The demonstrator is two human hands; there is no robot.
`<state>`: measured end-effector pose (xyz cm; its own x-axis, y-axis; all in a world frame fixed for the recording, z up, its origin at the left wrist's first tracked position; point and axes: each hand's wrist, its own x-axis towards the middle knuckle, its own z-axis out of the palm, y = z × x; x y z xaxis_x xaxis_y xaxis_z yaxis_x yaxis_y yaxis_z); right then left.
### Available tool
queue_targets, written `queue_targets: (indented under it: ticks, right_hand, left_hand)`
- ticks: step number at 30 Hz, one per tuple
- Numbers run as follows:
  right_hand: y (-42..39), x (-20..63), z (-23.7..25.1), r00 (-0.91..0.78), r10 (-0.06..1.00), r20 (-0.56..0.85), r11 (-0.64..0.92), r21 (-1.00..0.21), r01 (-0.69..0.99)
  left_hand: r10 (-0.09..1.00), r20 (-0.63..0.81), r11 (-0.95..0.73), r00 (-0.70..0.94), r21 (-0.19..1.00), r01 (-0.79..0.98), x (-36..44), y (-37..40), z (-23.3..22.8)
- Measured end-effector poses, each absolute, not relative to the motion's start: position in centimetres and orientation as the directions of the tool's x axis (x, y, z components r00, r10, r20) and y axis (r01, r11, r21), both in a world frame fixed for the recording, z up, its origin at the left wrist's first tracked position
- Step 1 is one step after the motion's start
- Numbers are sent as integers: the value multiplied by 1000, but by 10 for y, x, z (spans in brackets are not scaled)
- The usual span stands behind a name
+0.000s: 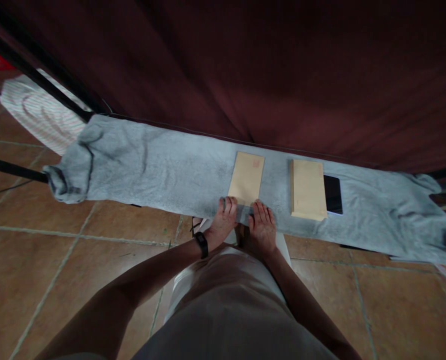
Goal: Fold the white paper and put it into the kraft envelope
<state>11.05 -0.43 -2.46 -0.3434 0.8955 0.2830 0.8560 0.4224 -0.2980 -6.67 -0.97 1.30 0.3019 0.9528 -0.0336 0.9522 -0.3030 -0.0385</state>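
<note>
Floor: brown tiled floor (58, 280) fills the near left and near right, bare beside the person's legs.
Left arm: comes in from the near left, with a black wristband (201, 244) at the wrist.
Left hand (223, 220): its grip is loosely curled, fingertips resting on the near left corner of the envelope; nothing is pinched between them.
Right hand (262, 225): its grip is spread flat, fingers pressed down just at the envelope's near right corner, on the cloth's near edge.
Envelope: a single tan envelope (246, 178) lies flat, long side running near to far, directly beyond both hands, red print at its far right corner.
Cloth: a grey cloth (151, 170) runs left to right under everything, bunched at the left end, with open room left of the envelope.
Stack: a tan envelope stack (307, 189) lies right of the envelope, a gap between them.
Phone: a dark phone (333, 194) touches the stack's right edge.
Far edge: a dark red curtain (245, 65) hangs along the cloth's far side.
</note>
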Motion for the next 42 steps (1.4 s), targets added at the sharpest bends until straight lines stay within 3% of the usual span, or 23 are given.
queue_targets:
  ticks: [9,19,34,42]
  right_hand:
    - [-7,111,-20,-323,903,282,406,-319,856]
    - [0,63,-17,-484,851,206,526,-333,783]
    - [-3,80,-15,-407,892,196,451,-335,828]
    - [-3,81,-20,-386,897,214,438,-329,836]
  left_hand:
    - [954,-16,-298,298,-107,948,-79,-12,11]
    - [945,20,-318,327,-187,930,-82,-14,6]
    - [921,31,-390,389,24,921,-75,-17,4]
    - [926,28,-377,377,13,926,-65,-13,1]
